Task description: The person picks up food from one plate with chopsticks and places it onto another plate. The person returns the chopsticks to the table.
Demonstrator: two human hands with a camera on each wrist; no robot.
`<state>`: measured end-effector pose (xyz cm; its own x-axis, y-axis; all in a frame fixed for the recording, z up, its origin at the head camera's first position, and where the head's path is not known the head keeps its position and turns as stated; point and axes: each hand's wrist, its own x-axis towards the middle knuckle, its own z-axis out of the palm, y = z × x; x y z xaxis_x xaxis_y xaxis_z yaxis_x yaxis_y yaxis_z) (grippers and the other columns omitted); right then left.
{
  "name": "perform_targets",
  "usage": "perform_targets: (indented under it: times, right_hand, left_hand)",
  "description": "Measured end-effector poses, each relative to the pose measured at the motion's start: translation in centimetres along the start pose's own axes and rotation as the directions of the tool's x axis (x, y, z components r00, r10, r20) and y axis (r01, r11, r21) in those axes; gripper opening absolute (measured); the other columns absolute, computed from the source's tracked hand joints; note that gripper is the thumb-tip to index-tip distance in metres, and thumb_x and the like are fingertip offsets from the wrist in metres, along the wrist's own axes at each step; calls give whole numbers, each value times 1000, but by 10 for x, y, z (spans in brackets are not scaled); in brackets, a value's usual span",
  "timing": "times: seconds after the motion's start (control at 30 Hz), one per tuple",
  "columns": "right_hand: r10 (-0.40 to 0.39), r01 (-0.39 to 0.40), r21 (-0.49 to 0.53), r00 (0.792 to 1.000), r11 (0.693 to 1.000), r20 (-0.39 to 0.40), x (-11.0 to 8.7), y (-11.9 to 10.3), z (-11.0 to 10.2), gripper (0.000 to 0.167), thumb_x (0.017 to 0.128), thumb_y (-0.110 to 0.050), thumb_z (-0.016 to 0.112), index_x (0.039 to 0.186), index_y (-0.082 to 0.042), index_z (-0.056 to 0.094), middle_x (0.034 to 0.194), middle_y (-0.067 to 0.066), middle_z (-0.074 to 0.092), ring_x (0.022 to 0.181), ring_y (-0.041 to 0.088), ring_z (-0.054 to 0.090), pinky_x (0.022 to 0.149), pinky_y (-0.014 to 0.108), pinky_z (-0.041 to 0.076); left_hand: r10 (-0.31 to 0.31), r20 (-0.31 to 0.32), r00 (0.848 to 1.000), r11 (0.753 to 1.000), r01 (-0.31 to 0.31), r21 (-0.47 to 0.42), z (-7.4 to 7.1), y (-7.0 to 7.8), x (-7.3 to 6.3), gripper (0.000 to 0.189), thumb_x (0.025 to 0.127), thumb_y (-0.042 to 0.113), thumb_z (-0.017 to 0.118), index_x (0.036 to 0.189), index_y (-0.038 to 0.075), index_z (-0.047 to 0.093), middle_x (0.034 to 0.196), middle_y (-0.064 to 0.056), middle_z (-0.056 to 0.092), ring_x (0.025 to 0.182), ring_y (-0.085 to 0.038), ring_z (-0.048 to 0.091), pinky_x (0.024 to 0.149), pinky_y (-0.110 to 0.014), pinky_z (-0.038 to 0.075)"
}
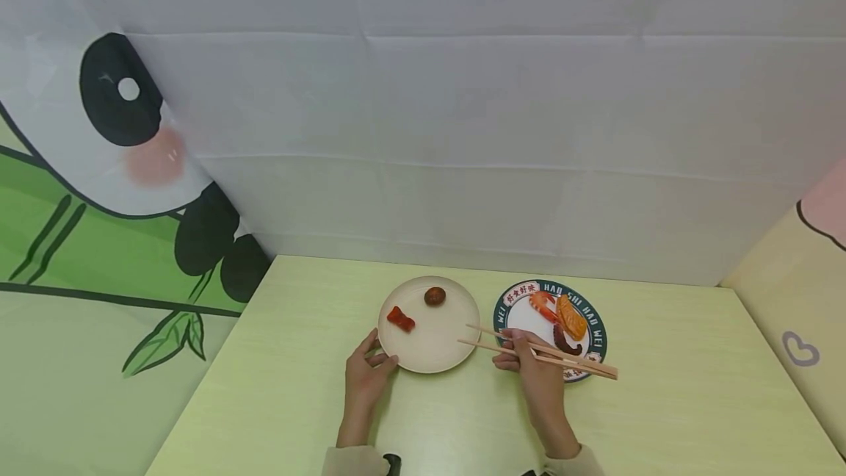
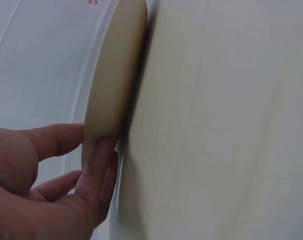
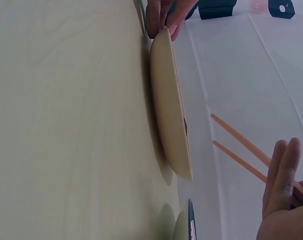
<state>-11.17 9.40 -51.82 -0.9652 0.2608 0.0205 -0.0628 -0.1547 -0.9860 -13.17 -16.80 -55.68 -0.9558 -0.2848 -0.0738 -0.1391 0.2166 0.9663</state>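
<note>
Left hand [image 1: 371, 377]: pinches the cream plate [image 1: 429, 347] at its near-left rim; hold steady. Red piece [image 1: 400, 319], brown ball [image 1: 434, 296]: on this plate. Right hand [image 1: 537, 377], right of it: grips chopsticks [image 1: 588, 366]; preferably level their parted tips before squeezing.

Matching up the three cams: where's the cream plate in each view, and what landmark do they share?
Head: cream plate just below and right of centre, seen from above.
Left wrist: left of centre, nearly edge-on, reaching the top edge.
Right wrist: upper middle, nearly edge-on.
Shared landmark: the left hand at the plate's rim, visible in all three.
</note>
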Motion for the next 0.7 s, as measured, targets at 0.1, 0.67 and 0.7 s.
perform_targets:
  times: [0.1, 0.67, 0.7]
  right_hand:
    - [5, -5, -11, 1000, 1000, 6, 0, 1, 2, 33, 111, -5, 51, 122, 22, 65, 85, 7, 71, 67, 9, 74, 67, 28, 62]
    - [16, -15, -16, 1000, 1000, 20, -2, 1, 9, 34, 111, -7, 50, 122, 23, 64, 85, 4, 69, 67, 8, 73, 67, 28, 62]
    - [12, -12, -12, 1000, 1000, 23, -2, 1, 10, 34, 111, -7, 50, 122, 23, 64, 85, 4, 69, 67, 8, 73, 67, 28, 62]
  left_hand:
    - [2, -4, 1000, 1000, -2, 2, 0, 0, 0, 69, 86, -9, 75, 149, -16, 48, 129, -32, 63, 101, -36, 73, 71, -17, 51]
    - [18, -12, 1000, 1000, -18, 1, 0, -2, 0, 68, 85, -8, 75, 147, -16, 49, 127, -32, 63, 97, -31, 73, 71, -19, 52]
    - [7, -11, 1000, 1000, -7, 2, 0, -2, 0, 68, 86, -8, 75, 148, -15, 49, 128, -31, 63, 99, -33, 73, 71, -19, 51]
